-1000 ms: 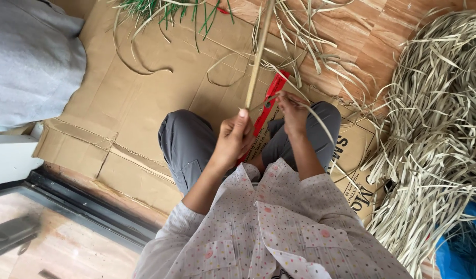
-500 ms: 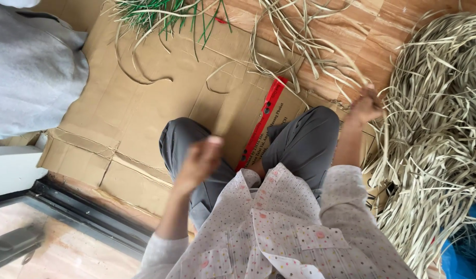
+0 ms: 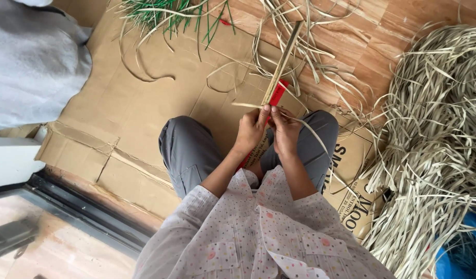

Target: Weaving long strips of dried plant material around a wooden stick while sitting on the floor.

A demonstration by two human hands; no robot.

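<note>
I sit on flattened brown cardboard [image 3: 140, 103] with my knees in grey trousers. My left hand [image 3: 251, 129] and my right hand [image 3: 285, 129] meet between my knees. Both hold a long flat wooden stick [image 3: 282, 64] that points away from me, and a pale dried straw strip [image 3: 248, 105] lies across it under my fingers. A red ruler-like bar [image 3: 278, 93] lies on the cardboard just beneath the stick.
A large heap of dried pale straw strips [image 3: 434, 134] fills the right side. Loose strips [image 3: 300, 31] and green grass blades [image 3: 165, 13] lie at the top. A person in grey [image 3: 31, 62] sits at the left. A blue container [image 3: 463, 253] shows bottom right.
Half a second ago my hands were apart, the right reaching toward the straw heap. Now both have come together between my knees, holding the wooden stick with a straw strip.
</note>
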